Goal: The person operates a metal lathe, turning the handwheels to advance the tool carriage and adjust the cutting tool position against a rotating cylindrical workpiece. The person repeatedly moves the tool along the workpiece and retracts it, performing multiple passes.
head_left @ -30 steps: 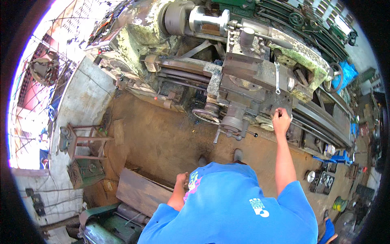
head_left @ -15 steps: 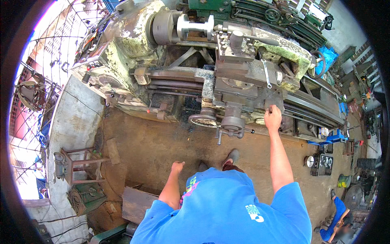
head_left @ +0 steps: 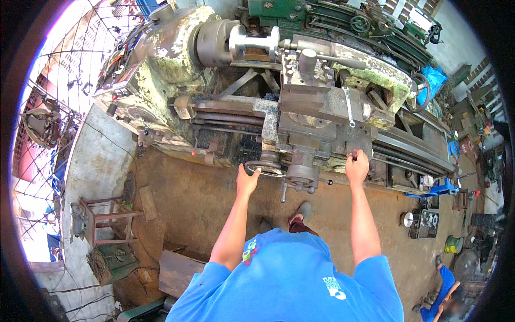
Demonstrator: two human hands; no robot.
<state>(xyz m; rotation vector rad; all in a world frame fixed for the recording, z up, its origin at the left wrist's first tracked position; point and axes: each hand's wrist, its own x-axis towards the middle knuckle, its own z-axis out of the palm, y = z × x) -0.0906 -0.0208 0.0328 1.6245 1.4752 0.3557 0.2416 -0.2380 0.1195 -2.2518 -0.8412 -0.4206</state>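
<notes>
A large worn lathe stands before me, its carriage [head_left: 308, 126] in the middle. My left hand [head_left: 247, 181] is at the near left rim of the carriage handwheel [head_left: 270, 167], thumb and fingers curved around the rim. At the carriage's lower right edge, my right hand [head_left: 357, 169] is closed, its fingertips against a small dark part that I cannot make out. A wrench [head_left: 349, 107] lies on the carriage, above that hand. A pale spool-shaped metal workpiece [head_left: 255, 41] sits between the chuck [head_left: 217, 43] and the tailstock side. Between my hands projects the cross-slide crank [head_left: 301, 182].
A long tool-post handle [head_left: 343, 60] points right. On the left are a wooden stand [head_left: 110, 214] and a green metal box [head_left: 115, 262]. A black crate [head_left: 427, 224] sits on the floor at right. Another person in blue [head_left: 445, 287] is low at the far right.
My left hand has moved up and forward from beside my body to the handwheel. My right hand stays at the carriage's lower right edge. The view has shifted slightly.
</notes>
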